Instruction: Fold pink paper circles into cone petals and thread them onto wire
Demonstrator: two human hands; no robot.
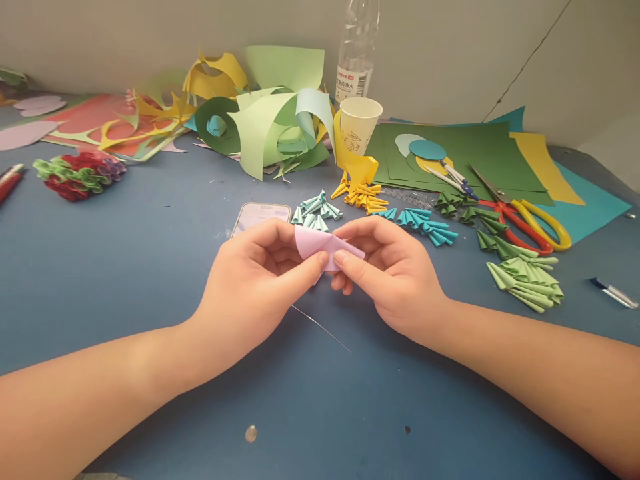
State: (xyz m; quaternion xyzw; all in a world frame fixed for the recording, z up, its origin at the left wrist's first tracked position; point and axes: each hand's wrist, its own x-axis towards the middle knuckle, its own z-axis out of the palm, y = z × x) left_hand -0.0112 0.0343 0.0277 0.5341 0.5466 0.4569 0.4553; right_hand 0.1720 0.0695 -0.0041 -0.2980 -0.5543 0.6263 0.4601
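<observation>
A lilac piece of paper (317, 244), partly folded over, is held between my two hands above the middle of the blue table. My left hand (260, 277) pinches its left part, thumb in front and fingers behind. On the other side my right hand (387, 270) grips the right end, which narrows toward a point, with the thumb pressed on the front. Just beyond the hands lie small folded paper cones: pale blue ones (316, 212), yellow ones (366, 198) and teal ones (425, 225). A phone (263, 213) is partly hidden behind my left hand.
Red-and-yellow scissors (520, 217) rest at right beside green paper cones (527, 280). Farther back stand a paper cup (359, 123) and a plastic bottle (356, 60). Paper scraps (270, 127), dark green sheets (480, 157) and a ruffled paper piece (80, 175) lie along the back. A thin needle-like line (323, 328) crosses the table.
</observation>
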